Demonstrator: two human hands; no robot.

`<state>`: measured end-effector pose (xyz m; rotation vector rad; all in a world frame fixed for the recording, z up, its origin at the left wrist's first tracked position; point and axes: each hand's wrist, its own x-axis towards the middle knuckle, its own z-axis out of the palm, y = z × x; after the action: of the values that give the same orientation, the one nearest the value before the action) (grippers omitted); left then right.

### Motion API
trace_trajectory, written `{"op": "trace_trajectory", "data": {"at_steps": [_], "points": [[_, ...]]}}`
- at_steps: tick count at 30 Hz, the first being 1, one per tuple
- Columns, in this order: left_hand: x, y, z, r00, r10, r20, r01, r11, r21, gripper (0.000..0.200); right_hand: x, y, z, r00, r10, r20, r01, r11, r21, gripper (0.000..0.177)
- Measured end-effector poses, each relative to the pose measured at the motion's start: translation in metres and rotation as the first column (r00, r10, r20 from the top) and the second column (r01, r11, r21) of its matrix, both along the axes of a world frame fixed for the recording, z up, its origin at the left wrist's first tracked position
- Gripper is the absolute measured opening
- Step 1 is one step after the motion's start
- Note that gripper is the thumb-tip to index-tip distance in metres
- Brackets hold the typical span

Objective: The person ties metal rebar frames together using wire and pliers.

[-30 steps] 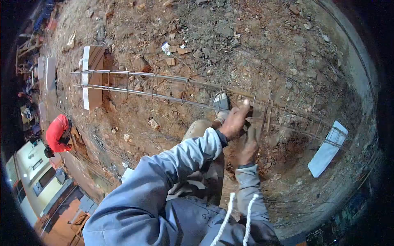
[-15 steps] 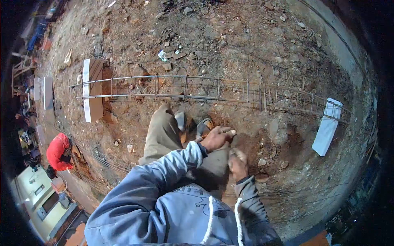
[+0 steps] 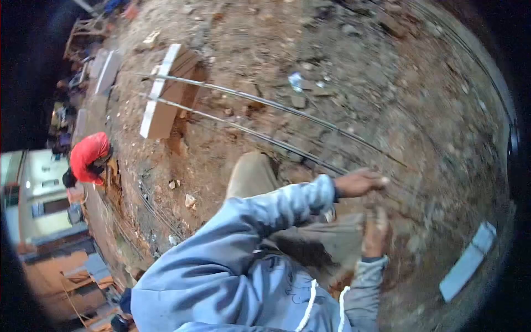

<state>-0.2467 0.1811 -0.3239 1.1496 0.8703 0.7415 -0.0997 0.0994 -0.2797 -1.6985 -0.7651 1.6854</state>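
Observation:
My left hand (image 3: 360,183) reaches past my bent knee, fingers pressed together and pointing right. Just below it, my right hand (image 3: 377,235) is blurred, with its fingers drawn together. Anything small between the fingers of either hand is too blurred to make out. Long steel bars (image 3: 265,102) run diagonally from the upper left towards my hands, and their cross ties are smeared. Near their left end the bars lie across a pale block (image 3: 160,105). Another white block (image 3: 469,263) lies at the lower right.
A person in red (image 3: 88,156) bends down at the left. Rough soil and stones (image 3: 243,50) surround the bars. More pale blocks (image 3: 107,72) lie at the upper left, with a building (image 3: 47,191) at the left edge.
The view has turned and blurred, so the bars now slant down to the right. Both hands appear further right, and my left hand reaches further out from my body.

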Motion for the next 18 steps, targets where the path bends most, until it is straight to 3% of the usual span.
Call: {"op": "trace_trajectory", "data": {"at_steps": [1, 3, 4, 5, 7, 8, 10, 11, 12, 13, 14, 15, 16, 17, 18], "points": [[-0.003, 0.008, 0.004, 0.999, -0.036, -0.011, 0.036, 0.999, -0.024, 0.049, -0.007, 0.005, 0.002, 0.993, -0.109, 0.046, 0.112, 0.992, -0.066, 0.045], [-0.011, 0.020, -0.006, 0.990, -0.118, -0.078, 0.114, 0.992, -0.060, 0.050, 0.019, 0.012, -0.019, 0.995, -0.014, 0.098, 0.013, 1.000, 0.002, 0.026], [-0.008, 0.021, -0.015, 0.974, -0.180, -0.139, 0.170, 0.982, -0.081, 0.050, 0.044, 0.016, -0.034, 0.989, 0.100, 0.105, -0.110, 0.989, 0.094, 0.029], [0.010, 0.016, -0.054, 0.967, 0.015, -0.256, 0.015, 0.993, 0.114, 0.046, 0.062, 0.014, -0.045, 0.971, 0.202, 0.126, -0.222, 0.959, 0.176, 0.031], [-0.002, 0.004, -0.045, 0.862, 0.219, -0.457, 0.029, 0.879, 0.476, 0.041, 0.067, 0.002, -0.048, 0.915, -0.046, 0.402, -0.186, 0.833, 0.520, 0.033], [0.004, -0.004, -0.060, 0.826, 0.429, -0.365, -0.099, 0.749, 0.655, 0.031, 0.079, -0.007, -0.053, 0.913, -0.041, 0.406, -0.193, 0.833, 0.519, 0.033], [0.004, -0.015, -0.084, 0.841, 0.372, -0.394, -0.049, 0.776, 0.628, 0.027, 0.112, -0.024, -0.057, 0.814, 0.280, 0.510, -0.382, 0.918, 0.107, 0.042], [0.006, -0.018, -0.090, 0.857, 0.304, -0.417, 0.018, 0.790, 0.613, 0.024, 0.111, -0.037, -0.090, 0.807, 0.257, 0.533, -0.360, 0.928, 0.099, 0.042], [0.007, -0.019, -0.104, 0.843, 0.284, -0.458, 0.032, 0.822, 0.568, 0.024, 0.109, -0.059, -0.148, 0.759, 0.109, 0.642, -0.389, 0.867, 0.313, 0.031], [0.006, -0.014, -0.100, 0.843, 0.235, -0.483, 0.065, 0.848, 0.526, 0.025, 0.115, -0.074, -0.156, 0.681, -0.076, 0.729, -0.433, 0.761, 0.483, 0.024], [0.003, -0.008, -0.098, 0.878, 0.095, -0.470, 0.108, 0.915, 0.388, 0.028, 0.123, -0.077, -0.170, 0.616, -0.158, 0.772, -0.378, 0.800, 0.465, 0.024], [-0.001, -0.004, -0.070, 0.868, 0.079, -0.490, 0.079, 0.953, 0.293, 0.029, 0.106, -0.073, -0.156, 0.582, 0.162, 0.797, -0.496, 0.847, 0.189, 0.029], [-0.008, -0.001, -0.064, 0.905, 0.089, -0.415, 0.097, 0.908, 0.407, 0.027, 0.069, -0.068, -0.122, 0.547, 0.477, 0.689, -0.599, 0.797, -0.076, 0.040], [-0.008, 0.000, -0.074, 0.944, 0.016, -0.330, 0.110, 0.927, 0.359, 0.025, 0.060, -0.063, -0.171, 0.558, 0.434, 0.707, -0.535, 0.840, -0.093, 0.040], [-0.009, 0.002, -0.074, 0.929, 0.020, -0.370, 0.141, 0.904, 0.403, 0.024, 0.076, -0.087, -0.219, 0.847, 0.091, 0.524, -0.209, 0.963, 0.169, 0.038]]}}
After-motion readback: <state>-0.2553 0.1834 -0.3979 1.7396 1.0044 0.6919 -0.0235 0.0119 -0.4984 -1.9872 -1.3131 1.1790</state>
